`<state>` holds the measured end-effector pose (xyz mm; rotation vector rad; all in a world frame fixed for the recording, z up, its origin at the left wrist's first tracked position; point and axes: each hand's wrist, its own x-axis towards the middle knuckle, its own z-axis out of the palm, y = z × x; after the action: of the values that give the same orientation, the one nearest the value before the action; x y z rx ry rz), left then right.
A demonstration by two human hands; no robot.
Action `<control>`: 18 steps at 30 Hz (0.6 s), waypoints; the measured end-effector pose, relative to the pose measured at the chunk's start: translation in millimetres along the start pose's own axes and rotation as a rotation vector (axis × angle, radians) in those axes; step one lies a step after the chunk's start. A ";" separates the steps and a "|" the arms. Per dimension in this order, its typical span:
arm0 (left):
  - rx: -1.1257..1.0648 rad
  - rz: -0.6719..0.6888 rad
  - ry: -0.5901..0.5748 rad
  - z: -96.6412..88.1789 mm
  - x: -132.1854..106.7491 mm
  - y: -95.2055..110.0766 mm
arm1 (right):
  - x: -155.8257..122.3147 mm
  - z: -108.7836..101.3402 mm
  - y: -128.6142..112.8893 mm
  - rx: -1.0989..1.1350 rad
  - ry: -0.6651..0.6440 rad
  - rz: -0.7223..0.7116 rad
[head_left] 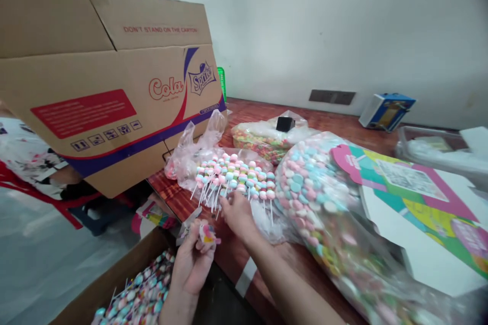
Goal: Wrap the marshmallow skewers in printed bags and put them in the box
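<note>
My left hand [193,259] is closed around a small clear wrapper [208,235] with pink, yellow and white colours, held above the box at the table's edge. Farther forward, my right hand [238,215] has its fingers bent together at the white sticks of a pile of marshmallow sticks [236,170]; the fingertips seem to pinch one stick, partly hidden. These pastel pink, blue and white marshmallow sticks lie on a clear plastic bag [272,223]. Below my left hand, an open cardboard box [114,274] holds many similar sticks.
A large brown carton [114,76] stands at the left. To the right lie big clear bags of pastel candy [305,177] and a colourful printed card [415,188]. A blue box [387,110] and a plastic tub [430,144] sit behind. Another person's sleeve [28,147] shows far left.
</note>
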<state>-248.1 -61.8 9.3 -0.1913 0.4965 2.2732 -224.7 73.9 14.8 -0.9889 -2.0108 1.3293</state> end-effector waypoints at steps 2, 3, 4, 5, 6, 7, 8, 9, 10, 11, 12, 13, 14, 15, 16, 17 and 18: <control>-0.018 0.002 0.017 -2.5 2.2 3.0 | 12.0 16.2 3.0 0.013 0.037 0.028; -0.029 -0.004 0.024 -3.3 3.5 3.1 | 15.7 20.3 3.9 0.027 0.050 0.038; -0.041 -0.013 0.028 -3.8 4.7 2.3 | 17.8 21.5 4.1 0.044 0.057 0.045; -0.052 -0.025 0.031 -3.8 5.7 0.8 | 18.0 19.8 3.4 0.065 0.058 0.049; -0.061 -0.041 0.030 -3.3 6.4 -1.3 | 15.8 14.8 2.1 0.087 0.056 0.051; -0.069 -0.065 0.026 -2.4 6.8 -3.9 | 11.2 6.4 0.2 0.109 0.052 0.050; -0.075 -0.093 0.020 -1.0 6.9 -7.3 | 3.8 -5.8 -1.8 0.129 0.047 0.048; -0.080 -0.125 0.009 0.8 6.7 -11.3 | -6.4 -21.6 -3.6 0.144 0.046 0.043; -0.083 -0.158 -0.005 3.0 6.3 -16.1 | -19.2 -40.9 -4.7 0.149 0.048 0.030; -0.084 -0.187 -0.019 5.4 5.7 -21.8 | -34.6 -63.2 -4.7 0.146 0.055 0.015; -0.079 -0.211 -0.027 8.1 4.9 -28.3 | -52.4 -87.4 -3.4 0.131 0.081 -0.019; -0.069 -0.229 -0.031 10.8 3.7 -35.8 | -72.2 -112.6 -0.5 0.067 0.107 -0.096; -0.055 -0.246 -0.033 13.7 2.1 -44.1 | -93.7 -137.3 3.9 -0.013 0.149 -0.156; -0.039 -0.266 -0.037 16.6 0.0 -53.1 | -116.4 -160.4 9.7 -0.077 0.201 -0.205; -0.024 -0.288 -0.044 19.6 -2.6 -62.6 | -139.8 -180.9 16.6 -0.129 0.222 -0.217; -0.011 -0.313 -0.056 22.5 -5.9 -72.5 | -163.2 -198.1 24.3 -0.154 0.248 -0.224; -0.001 -0.343 -0.072 25.5 -9.7 -82.7 | -185.9 -212.0 32.3 -0.163 0.297 -0.200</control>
<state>-180.5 -7.1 11.4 -0.1795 0.3914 1.9386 54.4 46.3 58.2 -0.9638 -1.9504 0.8701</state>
